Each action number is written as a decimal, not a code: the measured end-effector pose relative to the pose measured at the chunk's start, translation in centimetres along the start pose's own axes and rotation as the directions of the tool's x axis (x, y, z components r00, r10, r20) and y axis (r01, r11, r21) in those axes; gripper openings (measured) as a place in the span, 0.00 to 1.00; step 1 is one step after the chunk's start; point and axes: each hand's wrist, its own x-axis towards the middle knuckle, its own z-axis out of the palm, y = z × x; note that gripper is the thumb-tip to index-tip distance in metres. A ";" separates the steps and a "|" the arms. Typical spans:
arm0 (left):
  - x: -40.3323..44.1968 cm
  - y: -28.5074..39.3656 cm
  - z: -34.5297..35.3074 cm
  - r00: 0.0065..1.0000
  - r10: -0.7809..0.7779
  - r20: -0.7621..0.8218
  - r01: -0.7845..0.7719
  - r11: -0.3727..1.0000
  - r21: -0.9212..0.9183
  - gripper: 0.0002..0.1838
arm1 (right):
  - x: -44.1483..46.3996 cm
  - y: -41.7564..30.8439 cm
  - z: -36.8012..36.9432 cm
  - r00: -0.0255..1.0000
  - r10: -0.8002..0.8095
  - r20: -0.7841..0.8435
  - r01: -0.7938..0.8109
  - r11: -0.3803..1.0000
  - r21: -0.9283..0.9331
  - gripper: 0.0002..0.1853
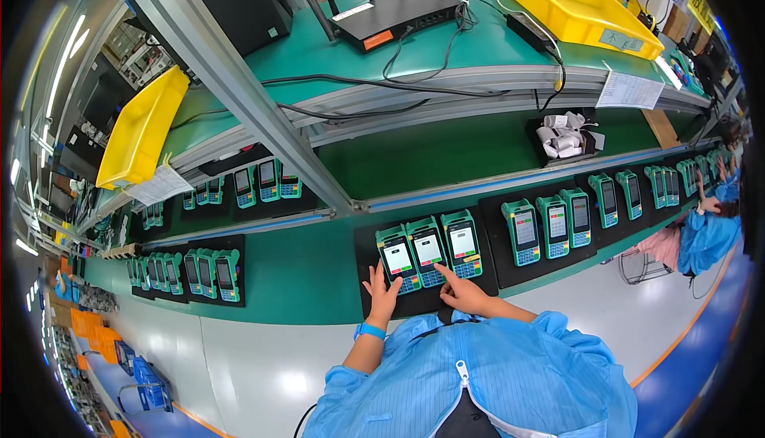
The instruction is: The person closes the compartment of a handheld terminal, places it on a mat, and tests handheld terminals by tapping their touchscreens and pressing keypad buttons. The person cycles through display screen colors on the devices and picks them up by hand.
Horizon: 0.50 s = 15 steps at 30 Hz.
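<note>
Three green-cased handheld card payment terminals lie side by side on a black mat (414,306) in front of me, their screens lit. My left hand (382,293) is open, fingers spread, at the lower left edge of the left terminal (396,257). With its index finger stretched out and the other fingers curled, my right hand (466,294) reaches the lower part of the middle terminal (429,251); whether the fingertip presses a key or the screen edge I cannot tell. Beside it lies the right terminal (461,240), which no hand touches. Neither hand holds anything.
More terminals (525,231) stand on mats to the right, others (227,273) to the left. A metal post (239,79) rises ahead. The upper shelf holds a router (394,17) and a yellow tray (574,11). A co-worker in blue (708,239) sits far right.
</note>
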 end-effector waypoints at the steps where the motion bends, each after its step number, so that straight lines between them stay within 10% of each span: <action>1: 0.0 0.0 0.0 1.000 0.003 0.003 -0.003 1.000 -0.006 0.42 | 0.0 -0.1 0.0 1.000 0.007 -0.001 -0.007 1.000 -0.006 0.46; 15: 0.0 0.0 0.1 1.000 0.017 -0.022 -0.017 1.000 0.014 0.42 | 0.8 -0.9 0.6 0.992 0.048 -0.115 -0.057 0.995 -0.084 0.47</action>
